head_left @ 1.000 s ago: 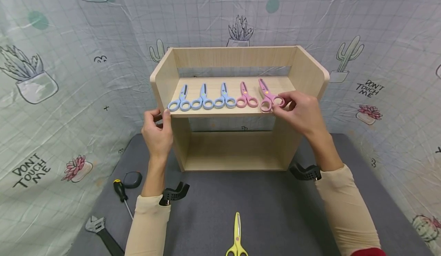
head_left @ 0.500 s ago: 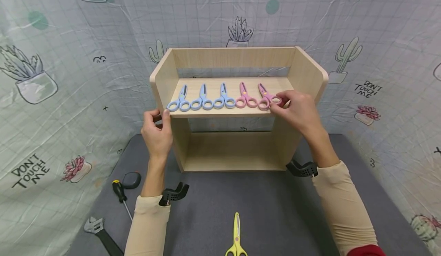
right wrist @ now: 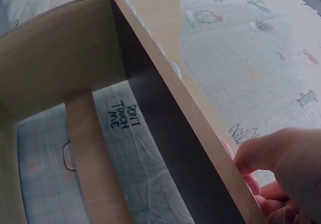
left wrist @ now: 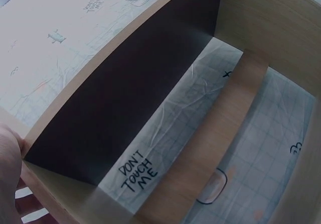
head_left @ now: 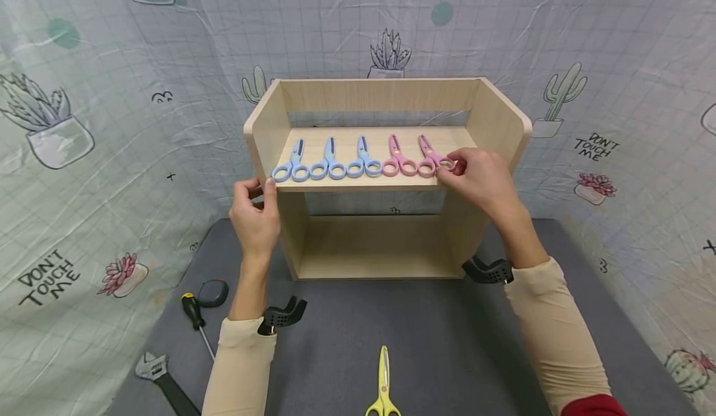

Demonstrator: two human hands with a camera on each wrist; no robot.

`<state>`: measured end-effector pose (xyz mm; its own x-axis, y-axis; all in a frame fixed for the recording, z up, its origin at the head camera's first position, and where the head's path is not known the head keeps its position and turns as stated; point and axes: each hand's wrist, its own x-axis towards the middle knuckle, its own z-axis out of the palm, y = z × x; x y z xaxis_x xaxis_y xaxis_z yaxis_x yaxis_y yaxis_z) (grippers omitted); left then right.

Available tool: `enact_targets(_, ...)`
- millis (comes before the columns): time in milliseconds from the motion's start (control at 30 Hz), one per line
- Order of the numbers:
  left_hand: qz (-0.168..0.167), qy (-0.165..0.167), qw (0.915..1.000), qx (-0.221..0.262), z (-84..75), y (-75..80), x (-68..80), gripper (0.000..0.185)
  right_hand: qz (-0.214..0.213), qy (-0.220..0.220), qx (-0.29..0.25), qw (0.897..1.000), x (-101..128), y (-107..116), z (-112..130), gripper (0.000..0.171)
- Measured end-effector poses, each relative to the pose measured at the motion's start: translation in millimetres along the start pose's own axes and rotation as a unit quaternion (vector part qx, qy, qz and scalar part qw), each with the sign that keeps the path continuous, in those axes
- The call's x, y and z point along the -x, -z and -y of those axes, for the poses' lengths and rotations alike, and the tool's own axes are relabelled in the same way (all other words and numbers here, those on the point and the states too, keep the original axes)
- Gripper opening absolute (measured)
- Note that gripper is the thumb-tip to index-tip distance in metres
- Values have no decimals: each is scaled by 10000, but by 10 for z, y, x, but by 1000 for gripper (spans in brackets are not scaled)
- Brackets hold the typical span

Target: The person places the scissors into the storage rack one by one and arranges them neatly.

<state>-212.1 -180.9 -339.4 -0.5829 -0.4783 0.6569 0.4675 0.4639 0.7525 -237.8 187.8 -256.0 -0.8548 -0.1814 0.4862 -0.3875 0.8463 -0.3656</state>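
Note:
On the upper board of a wooden shelf (head_left: 375, 270), several scissors lie in a row, blades pointing to the back. The blue scissors (head_left: 330, 160) are at the left and in the middle. To their right are pink scissors (head_left: 396, 150). My right hand (head_left: 482, 176) pinches the right handle loop of the rightmost pink scissors (head_left: 427, 155), whose other loop is at the board's front. My left hand (head_left: 254, 217) grips the shelf's left front corner, thumb at the board's edge. In the right wrist view, the board's edge hides most of the held scissors.
Yellow scissors (head_left: 384, 382) lie on the grey table at the front. To the left are a screwdriver (head_left: 192, 310), a dark rounded object (head_left: 213, 293) and an adjustable wrench (head_left: 168, 382). The shelf's raised side panels flank the row, and a printed cloth hangs behind.
My right hand has brought the rightmost pink scissors down onto the board and slightly left, keeping its pinch. The left hand has stayed at the corner.

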Motion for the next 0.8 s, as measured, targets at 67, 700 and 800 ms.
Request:
enact_targets(67,0,-1,10000,-3,1,2,1,35,31,-1,2,10000,-8,1,-1,33)
enact_targets(700,38,-6,10000,15,1,7,2,36,235,-39,-54,9997,-15,6,-11,29)
enact_targets(800,16,-13,10000,34,-11,8,-4,35,244,-11,-50,9997,-17,10,-6,26)
